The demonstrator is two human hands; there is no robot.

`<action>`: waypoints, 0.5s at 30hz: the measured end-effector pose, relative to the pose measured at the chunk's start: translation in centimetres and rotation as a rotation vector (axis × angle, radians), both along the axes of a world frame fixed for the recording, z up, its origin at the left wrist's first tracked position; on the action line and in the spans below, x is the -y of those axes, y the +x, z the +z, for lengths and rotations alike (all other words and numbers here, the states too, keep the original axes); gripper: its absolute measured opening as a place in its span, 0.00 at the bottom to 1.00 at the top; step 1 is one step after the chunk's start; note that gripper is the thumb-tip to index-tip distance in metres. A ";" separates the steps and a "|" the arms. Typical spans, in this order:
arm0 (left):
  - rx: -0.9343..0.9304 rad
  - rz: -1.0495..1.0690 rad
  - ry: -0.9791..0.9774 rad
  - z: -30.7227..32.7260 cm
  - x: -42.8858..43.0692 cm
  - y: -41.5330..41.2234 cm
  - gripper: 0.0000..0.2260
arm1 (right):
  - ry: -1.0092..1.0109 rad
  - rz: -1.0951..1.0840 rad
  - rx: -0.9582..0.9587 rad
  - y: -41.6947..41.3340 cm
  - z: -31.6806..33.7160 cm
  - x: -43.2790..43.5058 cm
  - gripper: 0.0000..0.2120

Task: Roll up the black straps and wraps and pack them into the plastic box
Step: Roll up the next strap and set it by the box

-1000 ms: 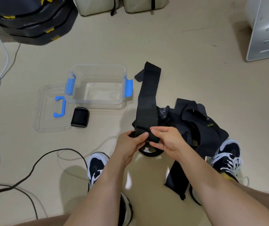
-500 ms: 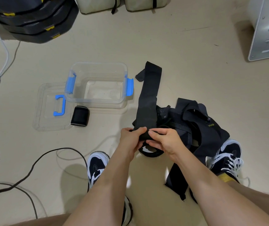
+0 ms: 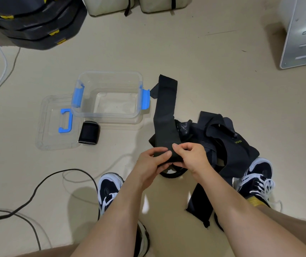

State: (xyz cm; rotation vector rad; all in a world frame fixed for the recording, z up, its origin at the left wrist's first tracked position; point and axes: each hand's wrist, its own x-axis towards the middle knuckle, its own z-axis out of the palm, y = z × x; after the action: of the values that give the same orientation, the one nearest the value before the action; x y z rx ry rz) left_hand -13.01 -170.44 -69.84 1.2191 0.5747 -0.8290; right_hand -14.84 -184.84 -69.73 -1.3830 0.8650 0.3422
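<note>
A long black wrap (image 3: pixel 165 112) lies stretched on the floor away from me, its far end beside the box. My left hand (image 3: pixel 151 164) and my right hand (image 3: pixel 191 156) both pinch its near end, which is curled over into a small roll. A pile of black straps (image 3: pixel 222 138) lies to the right of the wrap. The clear plastic box (image 3: pixel 109 97) with blue latches stands open and empty. One rolled black wrap (image 3: pixel 89 133) sits on the floor in front of the box.
The clear lid (image 3: pixel 55 125) with a blue handle lies left of the box. My two shoes (image 3: pixel 109 186) (image 3: pixel 255 175) flank the hands. Cables (image 3: pixel 37 190) run across the floor at left. A black stacked case (image 3: pixel 33 25) and a metal cabinet (image 3: pixel 304 34) stand at the far corners.
Both hands have turned the near end of the wrap over slightly, and the roll has grown a little. The wrap's far end has barely shifted.
</note>
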 end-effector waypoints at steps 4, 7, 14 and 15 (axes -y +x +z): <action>0.110 -0.042 0.034 -0.7 -0.1 -0.5 0.14 | -0.002 -0.090 -0.076 0.5 -0.1 -0.1 0.11; 0.163 0.003 0.122 -0.7 0.4 -0.5 0.10 | -0.043 -0.120 -0.128 0.9 0.0 -0.3 0.09; 0.205 0.038 0.264 0.9 2.2 0.8 0.09 | 0.177 -0.138 -0.142 1.9 1.7 0.5 0.12; 0.229 0.021 0.302 1.2 2.7 1.3 0.09 | 0.231 -0.146 -0.121 2.2 2.3 0.7 0.11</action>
State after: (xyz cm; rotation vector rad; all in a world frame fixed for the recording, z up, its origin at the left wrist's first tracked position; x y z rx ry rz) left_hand -11.71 -173.16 -68.60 1.5580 0.5367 -0.5864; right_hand -12.63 -185.57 -67.47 -1.0880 0.9882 0.4026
